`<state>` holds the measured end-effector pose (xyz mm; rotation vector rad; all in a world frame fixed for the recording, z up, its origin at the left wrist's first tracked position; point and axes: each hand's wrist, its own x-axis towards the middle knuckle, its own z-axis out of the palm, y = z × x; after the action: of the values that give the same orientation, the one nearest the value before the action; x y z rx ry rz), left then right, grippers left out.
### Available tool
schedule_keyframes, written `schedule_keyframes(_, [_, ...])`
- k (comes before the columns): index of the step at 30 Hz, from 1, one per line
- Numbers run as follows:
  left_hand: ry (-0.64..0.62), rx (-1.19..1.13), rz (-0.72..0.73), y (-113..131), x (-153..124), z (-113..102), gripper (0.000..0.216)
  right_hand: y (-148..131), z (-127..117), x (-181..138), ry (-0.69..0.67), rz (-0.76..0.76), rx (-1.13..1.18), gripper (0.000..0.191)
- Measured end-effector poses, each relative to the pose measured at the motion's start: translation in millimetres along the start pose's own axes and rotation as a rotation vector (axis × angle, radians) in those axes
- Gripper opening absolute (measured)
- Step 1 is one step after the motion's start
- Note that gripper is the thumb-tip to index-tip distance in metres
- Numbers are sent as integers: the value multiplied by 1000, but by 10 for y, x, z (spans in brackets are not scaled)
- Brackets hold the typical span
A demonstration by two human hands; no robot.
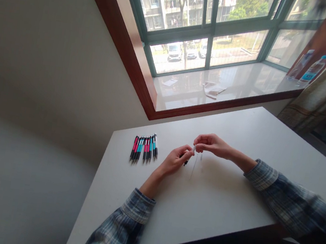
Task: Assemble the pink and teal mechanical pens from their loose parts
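Observation:
My left hand [174, 160] is closed around what looks like a pen, its black end [186, 163] poking out below the fingers. A short whitish part [194, 149] shows at the upper side, where both hands meet. My right hand [212, 144] pinches there with thumb and fingers, and its fingertips partly hide the piece. Just beneath the hands, a thin pale rod [193, 168] and a shorter clear piece [201, 156] show at the white tabletop. Left of my left hand, several pens [144, 148] in pink, teal and black lie side by side in two groups.
The white table [214, 209] stands against the wall below a window sill [184, 97] with a reddish wood edge. A crumpled cloth [212, 89] and plastic bottles [312, 73] are on the sill. A curtain [325, 75] hangs at the right.

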<state>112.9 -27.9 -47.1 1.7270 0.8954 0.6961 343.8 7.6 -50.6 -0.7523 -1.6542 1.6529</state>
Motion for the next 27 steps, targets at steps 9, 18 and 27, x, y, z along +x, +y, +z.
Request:
schedule_keyframes(9, [191,-58,-35,-93,42,-61,45,-120,-220,-57,-153,3,-423,36])
schedule_keyframes(18, [193,-82,-64,-72,52,-68,49,-200,-234,-103,-392,7,-679,28])
schedule_keyframes(27, [191,-83,-81,-42,61,-62,50,-132,-142,-115,-413,12,-673,27])
